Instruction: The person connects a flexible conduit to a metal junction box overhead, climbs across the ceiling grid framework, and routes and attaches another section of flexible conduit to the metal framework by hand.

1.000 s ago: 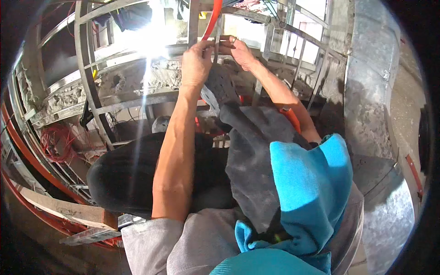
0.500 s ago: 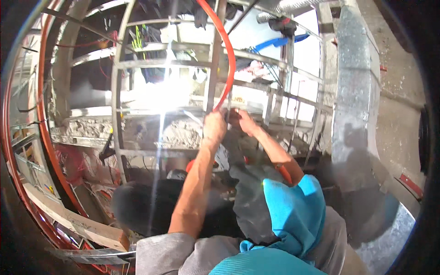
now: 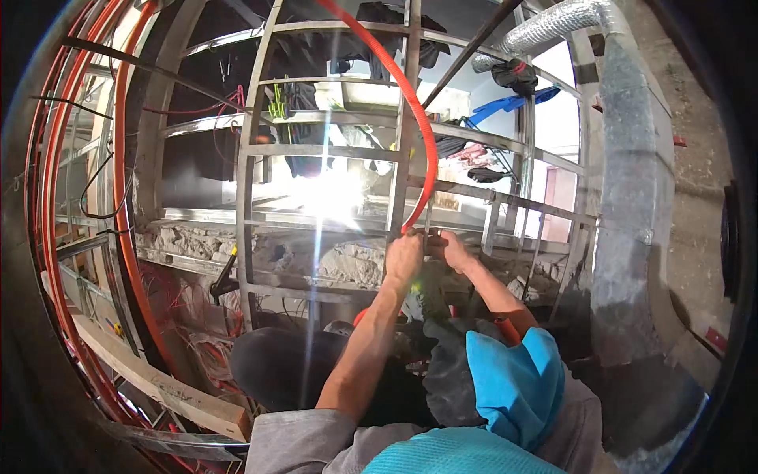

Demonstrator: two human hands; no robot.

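Note:
My left hand [image 3: 404, 254] is closed around the lower end of an orange-red flexible conduit [image 3: 425, 126], which arches up beside the metal frame [image 3: 322, 151]. Just right of it, my right hand [image 3: 450, 251] has its fingers curled at a slim upright metal bar [image 3: 429, 214]; what they hold is hidden. A dark grey cloth [image 3: 450, 367] and a turquoise cloth [image 3: 513, 379] lie over my body below my arms.
A galvanized duct [image 3: 628, 221] with a foil flexible hose [image 3: 541, 31] runs down the right. Orange conduits [image 3: 126, 237] and a wooden beam [image 3: 158, 375] are at left. A ledge of rough broken concrete [image 3: 355, 265] crosses behind my hands, with bright openings beyond.
The view has tilted up, showing more of the frame, the curving conduit and the duct, so my hands sit lower in the picture. Both hands stay together at the conduit's lower end.

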